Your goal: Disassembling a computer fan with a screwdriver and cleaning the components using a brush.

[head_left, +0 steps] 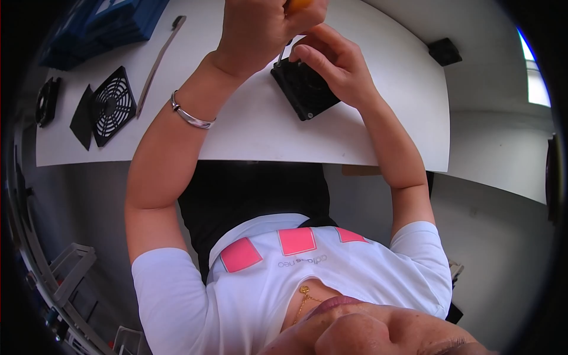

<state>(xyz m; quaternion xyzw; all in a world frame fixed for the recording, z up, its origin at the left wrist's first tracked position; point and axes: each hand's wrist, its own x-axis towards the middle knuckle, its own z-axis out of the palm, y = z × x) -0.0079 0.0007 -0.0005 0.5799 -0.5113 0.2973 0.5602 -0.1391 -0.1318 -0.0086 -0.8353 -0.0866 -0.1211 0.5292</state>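
My left hand (260, 29), with a silver bracelet on its wrist, is closed around the orange handle of a screwdriver (299, 5). The screwdriver's thin metal shaft points down to a corner of a square black cooling fan (305, 89) lying on the white table. Over the fan's far right side curls my right hand (340, 62), gripping it, with the thumb close to the shaft. My right hand covers part of the fan, and the screwdriver's tip is too small to make out.
On the table's left lie a black fan grille (112, 106), a thin dark sheet (81, 121), another black fan (47, 102) and a long-handled brush (160, 65). Blue stacked bins (112, 26) stand at the far left. A dark square object (444, 51) sits beyond the right edge.
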